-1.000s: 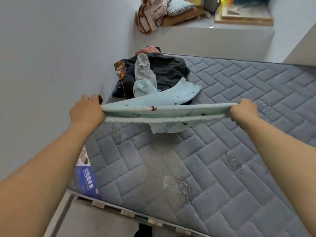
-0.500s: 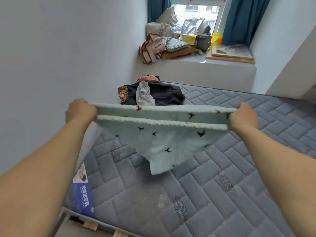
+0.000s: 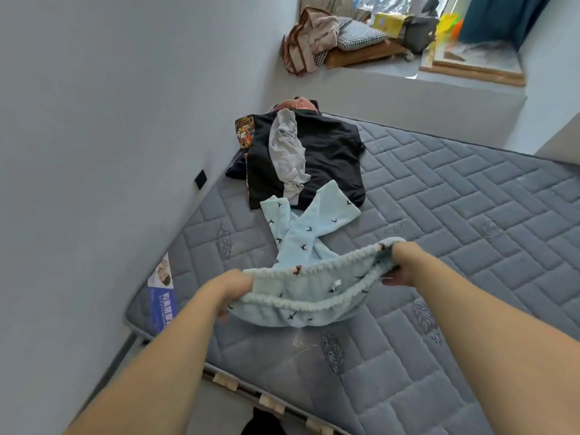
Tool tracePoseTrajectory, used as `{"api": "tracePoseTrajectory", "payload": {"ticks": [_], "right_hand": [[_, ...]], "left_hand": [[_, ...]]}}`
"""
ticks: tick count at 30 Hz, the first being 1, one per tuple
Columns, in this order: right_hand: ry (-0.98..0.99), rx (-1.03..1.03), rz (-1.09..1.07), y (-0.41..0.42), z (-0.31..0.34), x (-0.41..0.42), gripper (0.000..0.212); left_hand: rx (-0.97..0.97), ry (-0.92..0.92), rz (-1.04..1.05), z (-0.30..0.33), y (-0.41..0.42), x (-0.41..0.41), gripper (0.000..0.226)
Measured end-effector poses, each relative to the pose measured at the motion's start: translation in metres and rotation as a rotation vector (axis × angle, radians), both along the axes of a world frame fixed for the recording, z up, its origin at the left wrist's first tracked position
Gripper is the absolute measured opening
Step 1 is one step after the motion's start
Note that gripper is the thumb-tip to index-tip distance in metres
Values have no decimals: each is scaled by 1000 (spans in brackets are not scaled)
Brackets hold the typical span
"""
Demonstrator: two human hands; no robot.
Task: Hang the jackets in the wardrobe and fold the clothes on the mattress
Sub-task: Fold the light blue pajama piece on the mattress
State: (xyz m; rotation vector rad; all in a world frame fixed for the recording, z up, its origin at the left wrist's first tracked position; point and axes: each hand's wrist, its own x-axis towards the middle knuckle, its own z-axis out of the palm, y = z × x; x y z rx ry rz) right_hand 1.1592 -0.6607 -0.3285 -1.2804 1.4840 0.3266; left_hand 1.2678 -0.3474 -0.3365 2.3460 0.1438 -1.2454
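step: laying out light blue trousers (image 3: pixel 309 243) near the mattress (image 3: pixel 470 215) left edge, legs crossed | left hand (image 3: pixel 233 288), right hand (image 3: pixel 398 268): each grips the waistband | done: 0 folded visibly | left: trousers, dark clothes pile (image 3: pixel 314 158) at the far left corner, jackets

Pale blue bird-print trousers (image 3: pixel 301 246), waistband lifted, legs sprawled on grey quilted mattress (image 3: pixel 455 246).

The left hand (image 3: pixel 233 285) and right hand (image 3: pixel 398 266) gripped the elastic waistband of light-blue pants (image 3: pixel 301 243), whose legs lay crossed on the grey quilted mattress (image 3: pixel 470 221). Beyond them, near the left wall, sat a pile of dark clothes (image 3: pixel 326 152).
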Motion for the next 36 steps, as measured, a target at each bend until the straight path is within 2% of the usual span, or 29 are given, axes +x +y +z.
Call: {"api": "tracePoseTrajectory", "payload": {"ticks": [3, 5, 6, 7, 10, 12, 14, 16, 19, 22, 24, 28, 31, 33, 36], "right_hand": [[-144, 81, -173, 19, -19, 34, 15], [-280, 108, -158, 30, -21, 66, 23], [-376, 129, -152, 34, -15, 83, 28], [-492, 153, -133, 41, -4, 102, 32], [-881, 237, -27, 67, 50, 153, 32], [-1089, 256, 22, 80, 75, 173, 32], [-1106, 109, 100, 87, 81, 172, 29], [-989, -174, 236, 78, 63, 151, 33], [-771, -479, 404, 31, 3, 96, 33], [-561, -547, 296, -47, -76, 18, 32], [-425, -539, 139, -116, -126, -43, 30], [-120, -553, -183, -274, -197, -190, 30], [11, -466, -304, -362, -227, -291, 46], [19, -379, -352, -382, -242, -331, 49], [48, -382, -207, -356, -260, -347, 40]], "left_hand": [[-76, -86, 176, -23, 1, 14, 37], [-230, -131, 441, -21, 11, 46, 37], [-317, -220, 566, -9, 19, 66, 37], [-353, -397, 644, 8, 29, 88, 34], [-231, -1055, 633, 72, 65, 129, 32], [-202, -1289, 573, 92, 87, 131, 34], [-61, -1352, 449, 81, 99, 113, 33], [71, -1221, 309, 42, 92, 79, 32], [248, -773, 24, -40, 38, 0, 25], [298, -296, -160, -120, -59, -103, 38], [206, -106, -272, -167, -142, -177, 37], [-81, 164, -373, -219, -315, -323, 33], [-248, 401, -579, -226, -405, -405, 47], [-254, 419, -784, -228, -438, -427, 49], [-121, 296, -903, -242, -448, -412, 42]]}}
